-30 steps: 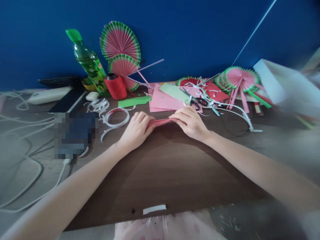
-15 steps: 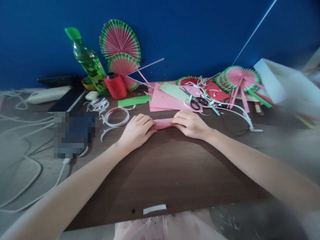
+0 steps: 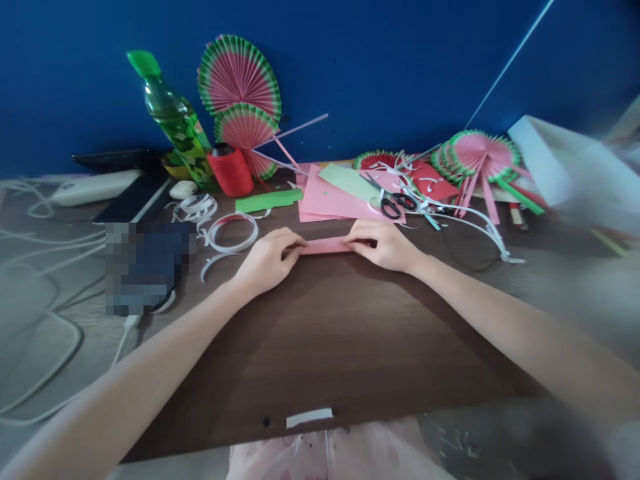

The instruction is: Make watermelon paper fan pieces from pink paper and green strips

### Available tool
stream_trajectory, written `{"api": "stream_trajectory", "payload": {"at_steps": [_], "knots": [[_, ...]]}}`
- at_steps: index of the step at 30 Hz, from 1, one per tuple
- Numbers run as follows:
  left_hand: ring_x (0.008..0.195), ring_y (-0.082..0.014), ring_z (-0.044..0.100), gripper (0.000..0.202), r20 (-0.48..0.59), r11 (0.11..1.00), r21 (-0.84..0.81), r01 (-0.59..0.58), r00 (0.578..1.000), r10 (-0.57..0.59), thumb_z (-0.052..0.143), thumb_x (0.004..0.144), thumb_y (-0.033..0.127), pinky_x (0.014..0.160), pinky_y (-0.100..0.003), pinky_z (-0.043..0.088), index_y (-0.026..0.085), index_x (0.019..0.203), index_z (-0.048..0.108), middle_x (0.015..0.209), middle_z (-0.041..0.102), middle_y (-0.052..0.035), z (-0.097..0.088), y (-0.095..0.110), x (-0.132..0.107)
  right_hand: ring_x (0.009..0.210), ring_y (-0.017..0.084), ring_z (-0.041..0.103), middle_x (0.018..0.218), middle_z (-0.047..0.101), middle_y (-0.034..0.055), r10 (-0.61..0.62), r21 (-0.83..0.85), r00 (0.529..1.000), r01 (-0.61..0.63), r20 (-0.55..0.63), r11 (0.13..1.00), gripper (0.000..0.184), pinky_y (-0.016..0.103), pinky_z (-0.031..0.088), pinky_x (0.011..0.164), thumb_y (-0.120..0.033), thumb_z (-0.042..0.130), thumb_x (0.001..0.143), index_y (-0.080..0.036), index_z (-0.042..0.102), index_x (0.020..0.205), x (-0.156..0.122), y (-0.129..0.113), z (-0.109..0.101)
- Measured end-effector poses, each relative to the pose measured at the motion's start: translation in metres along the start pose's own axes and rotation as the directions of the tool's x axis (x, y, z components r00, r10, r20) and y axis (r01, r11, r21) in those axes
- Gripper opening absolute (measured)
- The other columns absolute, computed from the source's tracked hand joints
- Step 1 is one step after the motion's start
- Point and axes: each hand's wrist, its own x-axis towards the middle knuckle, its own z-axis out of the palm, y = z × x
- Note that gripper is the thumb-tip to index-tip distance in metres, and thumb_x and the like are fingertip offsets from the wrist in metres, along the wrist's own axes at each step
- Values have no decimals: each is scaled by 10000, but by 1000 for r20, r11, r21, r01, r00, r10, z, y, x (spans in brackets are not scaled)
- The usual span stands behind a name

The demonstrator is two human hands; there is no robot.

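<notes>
Pink paper strip (image 3: 324, 247), one; narrow, plain-faced, middle exposed; set crosswise before me at the dark tabletop (image 3: 320, 333), nearly straight; ends pinched in my left hand (image 3: 269, 259) and my right hand (image 3: 384, 245)

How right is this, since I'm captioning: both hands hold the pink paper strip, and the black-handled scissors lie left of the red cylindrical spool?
Wrong side: the head view shows the black-handled scissors lying right of the red cylindrical spool. The left hand and right hand do hold the pink paper strip.
</notes>
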Motion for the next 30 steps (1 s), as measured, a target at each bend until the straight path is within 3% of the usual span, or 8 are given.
{"api": "stream_trajectory", "payload": {"at_steps": [4, 8, 14, 24, 30], "knots": [[761, -150, 599, 169, 59, 973, -146, 176, 984, -169, 499, 795, 230, 737, -282, 477, 165, 843, 647, 843, 679, -24, -6, -3, 6, 703, 144, 582, 788, 662, 45, 213, 88, 977, -212, -6, 973, 116, 295, 456, 661, -224, 565, 793, -165, 665, 796, 3, 1, 0], [798, -162, 610, 192, 124, 961, -170, 219, 972, -199, 507, 784, 253, 810, -299, 463, 178, 824, 679, 856, 698, -14, -12, -8, 12, 643, 129, 560, 724, 647, 25, 337, 167, 941, -338, 36, 926, 112, 280, 443, 615, -263, 586, 761, -160, 631, 754, 8, 2, 0], [814, -170, 617, 241, 165, 958, -182, 223, 967, -193, 487, 781, 236, 818, -298, 464, 179, 872, 703, 889, 706, -18, -16, -11, 15, 587, 103, 506, 678, 608, 10, 355, 197, 929, -369, 105, 908, 114, 255, 396, 565, -263, 587, 745, -152, 597, 722, 14, 4, -3], [810, -173, 615, 267, 213, 946, -215, 242, 957, -196, 519, 749, 246, 824, -303, 472, 183, 922, 712, 892, 713, -17, -16, -17, 16, 665, 132, 536, 773, 641, 41, 337, 62, 938, -342, 78, 938, 145, 286, 393, 632, -259, 573, 755, -157, 675, 739, 15, 5, -5], [833, -166, 608, 268, 234, 946, -223, 237, 955, -184, 532, 744, 250, 867, -301, 453, 186, 939, 705, 918, 705, -13, -15, -19, 15, 639, 124, 524, 749, 639, 41, 410, 50, 906, -416, 103, 908, 143, 277, 389, 636, -241, 579, 737, -144, 684, 750, 18, 4, -4]]}}
